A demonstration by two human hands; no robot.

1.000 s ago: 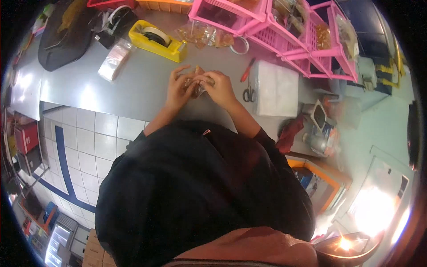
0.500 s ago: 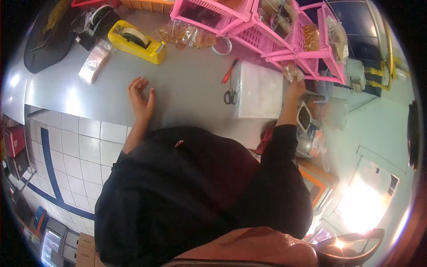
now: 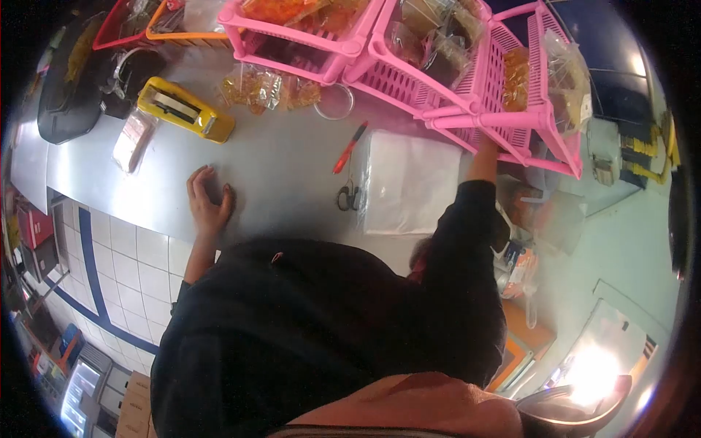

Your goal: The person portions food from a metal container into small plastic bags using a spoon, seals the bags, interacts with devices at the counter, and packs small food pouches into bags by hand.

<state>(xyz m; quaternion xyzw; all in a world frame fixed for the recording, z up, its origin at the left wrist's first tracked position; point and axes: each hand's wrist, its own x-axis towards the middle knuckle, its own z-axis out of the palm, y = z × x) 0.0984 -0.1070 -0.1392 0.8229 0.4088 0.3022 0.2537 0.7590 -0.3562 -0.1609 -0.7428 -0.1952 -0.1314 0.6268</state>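
Observation:
My left hand [image 3: 209,201] rests over the metal table, fingers loosely curled and thumb apart, with nothing in it. My right hand [image 3: 487,151] reaches into the lower level of a pink plastic rack [image 3: 511,120]; its fingers are hidden behind the rack's front bar. A stack of clear plastic bags [image 3: 409,182] lies just left of my right forearm. Beside the bags are black-handled scissors [image 3: 349,197] and a red pen-like cutter [image 3: 350,148]. In the rack's upper baskets sit packets of orange food [image 3: 281,10] and brown food [image 3: 515,79].
A yellow tape dispenser [image 3: 186,109] and a bundle of small clear bags [image 3: 133,140] lie at the left. Several filled packets [image 3: 270,89] and a tape roll [image 3: 334,101] sit before the rack. Red [image 3: 124,25] and orange [image 3: 186,33] baskets stand behind.
My right hand, which was at the rack's front edge by a small packet, has gone further in under it. The view has tilted, shifting the table lower. My left hand keeps its curled pose.

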